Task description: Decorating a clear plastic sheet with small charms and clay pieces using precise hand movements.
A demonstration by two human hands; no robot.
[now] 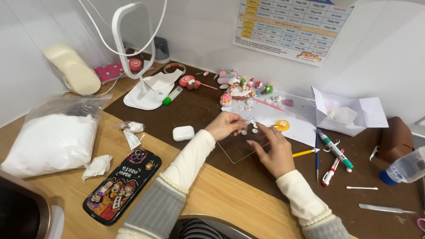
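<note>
- Phone (121,185) far left on wood desk (212,194), long axis running 7 to 1 o'clock, well apart from both hands.
- Earbud case (183,133) on brown mat (199,106), just beside left hand at its 9 o'clock, untouched.
- Left hand (226,125): thumb and fingertips pressed together on a small white clay bit (247,121); bit pokes out at 3 o'clock from the pinch.
- Clear sheet (237,152) flat under both hands, near edge toward 6 o'clock.
- More white bits (254,130) loose on sheet between the hands, just below the pinched one.
- Right hand (274,152): fingers spread, pointing 11 o'clock, tips just beside the loose bits; holding nothing visible, contact too small to tell.
- Key relation: loose bits sit at 4 o'clock from left pinch, 11 o'clock from right hand; right fingertips nearer.
- Yellow disc (283,125) at 1 o'clock from right hand, on white paper (301,128).
- Yellow pencil (305,153) at 3 o'clock, axis roughly 9–3.
- Pens (335,150) further right.
</note>
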